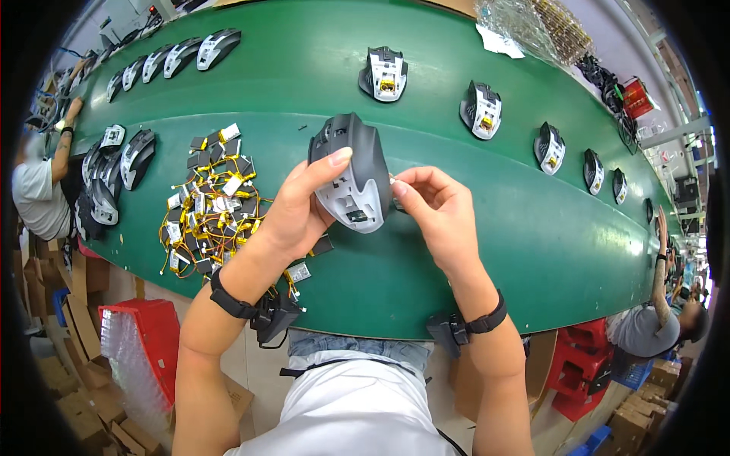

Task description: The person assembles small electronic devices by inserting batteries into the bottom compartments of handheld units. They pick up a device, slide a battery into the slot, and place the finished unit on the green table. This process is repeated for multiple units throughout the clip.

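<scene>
My left hand [287,209] is closed around a black and grey computer mouse [366,156], its thumb across the near face. The mouse is held tilted above the green work table, and a cutout shows in its light grey part. At the mouse's right edge, my right hand [441,216] pinches thumb and forefinger together. A small pale tip shows between those fingers, with something dark below; I cannot make out what they hold. Left of my left hand lies a loose pile of small battery packs [228,185] with yellow tape and thin wires.
Mice with yellow parts in their openings [484,111] stand spaced along the table [426,292]. More mice [219,49] line the far left, and others [105,178] are heaped nearer. Co-workers sit left [42,190] and right [646,327]. Red bins [148,349] stand below the edge.
</scene>
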`<state>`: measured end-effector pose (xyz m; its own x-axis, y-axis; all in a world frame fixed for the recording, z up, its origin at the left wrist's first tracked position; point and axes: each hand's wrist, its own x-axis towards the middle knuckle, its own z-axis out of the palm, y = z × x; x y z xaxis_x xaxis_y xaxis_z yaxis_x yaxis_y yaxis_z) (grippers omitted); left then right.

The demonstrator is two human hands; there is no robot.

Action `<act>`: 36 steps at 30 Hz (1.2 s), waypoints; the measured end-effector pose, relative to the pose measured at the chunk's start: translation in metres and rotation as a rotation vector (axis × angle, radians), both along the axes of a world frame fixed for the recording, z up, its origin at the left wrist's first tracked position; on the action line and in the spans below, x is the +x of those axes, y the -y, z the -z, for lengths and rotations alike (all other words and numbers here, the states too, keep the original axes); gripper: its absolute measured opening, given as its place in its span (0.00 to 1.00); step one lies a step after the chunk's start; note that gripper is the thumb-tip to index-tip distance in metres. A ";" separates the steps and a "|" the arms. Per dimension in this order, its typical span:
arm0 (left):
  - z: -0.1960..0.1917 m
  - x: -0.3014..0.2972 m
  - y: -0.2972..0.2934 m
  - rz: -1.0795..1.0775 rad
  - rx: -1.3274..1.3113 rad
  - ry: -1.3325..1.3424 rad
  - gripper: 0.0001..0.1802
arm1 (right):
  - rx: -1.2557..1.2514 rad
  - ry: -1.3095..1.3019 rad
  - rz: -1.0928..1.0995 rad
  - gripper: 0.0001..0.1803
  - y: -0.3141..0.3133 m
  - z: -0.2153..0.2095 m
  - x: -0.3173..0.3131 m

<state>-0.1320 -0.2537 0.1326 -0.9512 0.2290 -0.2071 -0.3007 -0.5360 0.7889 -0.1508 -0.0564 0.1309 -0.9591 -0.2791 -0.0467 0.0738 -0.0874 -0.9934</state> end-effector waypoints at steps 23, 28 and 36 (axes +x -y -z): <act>-0.016 0.017 -0.022 -0.027 0.012 -0.214 0.37 | 0.143 -0.244 0.303 0.09 0.016 -0.002 0.019; -0.011 0.014 -0.020 0.011 -0.015 -0.326 0.42 | 0.077 -0.169 0.270 0.09 0.017 -0.003 0.021; -0.008 0.017 -0.024 0.011 -0.066 -0.332 0.44 | 0.061 -0.208 0.304 0.10 0.018 0.001 0.021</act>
